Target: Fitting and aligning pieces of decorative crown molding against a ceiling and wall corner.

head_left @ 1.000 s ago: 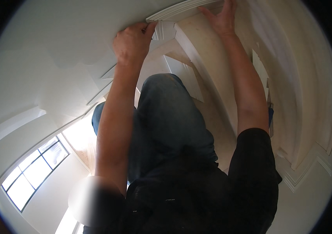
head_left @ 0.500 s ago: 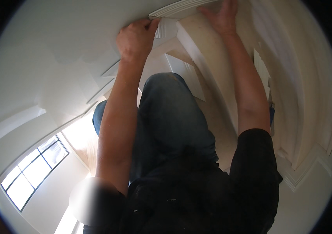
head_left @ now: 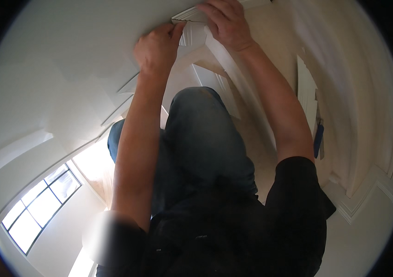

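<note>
A white grooved moulding strip (head_left: pixel 190 16) lies against the pale wall (head_left: pixel 81 60) at the top of the view. At its left end my left hand (head_left: pixel 156 50) is closed, with thumb and curled forefinger pinching the strip's lower edge. Just to the right, my right hand (head_left: pixel 229 25) rests on the strip, its fingers stretched leftward and its thumb apart below them. The fingertips of my right hand partly cover the moulding. Below the strip, a short white grooved piece (head_left: pixel 186 36) shows between my hands.
My bent knee (head_left: pixel 196 111) in jeans is below my hands. A white panel (head_left: pixel 210 83) leans beyond it. On the right lie a jagged white piece (head_left: pixel 306 90) and a blue-handled tool (head_left: pixel 318 140). A gridded window (head_left: pixel 42 207) is at lower left.
My right hand has moved left and slightly down along the moulding, closer to my left hand. The left hand has shifted only slightly and keeps its pinch.
</note>
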`<state>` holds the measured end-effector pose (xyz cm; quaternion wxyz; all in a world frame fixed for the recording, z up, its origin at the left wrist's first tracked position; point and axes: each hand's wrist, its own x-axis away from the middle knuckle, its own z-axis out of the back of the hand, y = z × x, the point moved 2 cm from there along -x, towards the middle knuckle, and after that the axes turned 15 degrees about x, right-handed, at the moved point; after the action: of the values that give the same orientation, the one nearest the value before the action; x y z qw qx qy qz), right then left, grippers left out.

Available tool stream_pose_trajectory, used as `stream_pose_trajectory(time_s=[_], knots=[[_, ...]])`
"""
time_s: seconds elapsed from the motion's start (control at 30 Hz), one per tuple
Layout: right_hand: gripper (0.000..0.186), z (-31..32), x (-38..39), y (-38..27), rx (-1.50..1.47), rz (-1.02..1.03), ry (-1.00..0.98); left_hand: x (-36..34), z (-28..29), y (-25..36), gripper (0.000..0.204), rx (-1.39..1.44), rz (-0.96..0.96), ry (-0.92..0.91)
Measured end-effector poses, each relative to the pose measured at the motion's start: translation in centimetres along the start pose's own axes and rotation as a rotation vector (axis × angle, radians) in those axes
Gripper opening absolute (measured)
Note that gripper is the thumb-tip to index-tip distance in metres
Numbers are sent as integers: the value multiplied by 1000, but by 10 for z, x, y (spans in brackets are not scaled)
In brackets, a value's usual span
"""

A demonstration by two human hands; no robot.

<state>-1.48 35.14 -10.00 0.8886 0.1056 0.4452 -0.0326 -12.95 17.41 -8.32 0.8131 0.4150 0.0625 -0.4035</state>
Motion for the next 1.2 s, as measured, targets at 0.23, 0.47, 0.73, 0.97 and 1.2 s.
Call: stream_pose_trajectory(time_s=[0.23,0.47,0.73,0.97,1.2], knots=[[39,9,-11,3,-8,66,-6,0,-6,2,33,21,-52,39],[37,10,-14,-2,-12,76,48,0,-6,2,32,38,-60,46],[38,11,-12,-5,-34,82,114,1,-6,2,34,52,-18,11],[37,15,-8,24,-40,221,66,13,4,8,23,197,56,-195],[40,29,-10,31,-99,203,-222,34,0,6,49,293,-70,-331]])
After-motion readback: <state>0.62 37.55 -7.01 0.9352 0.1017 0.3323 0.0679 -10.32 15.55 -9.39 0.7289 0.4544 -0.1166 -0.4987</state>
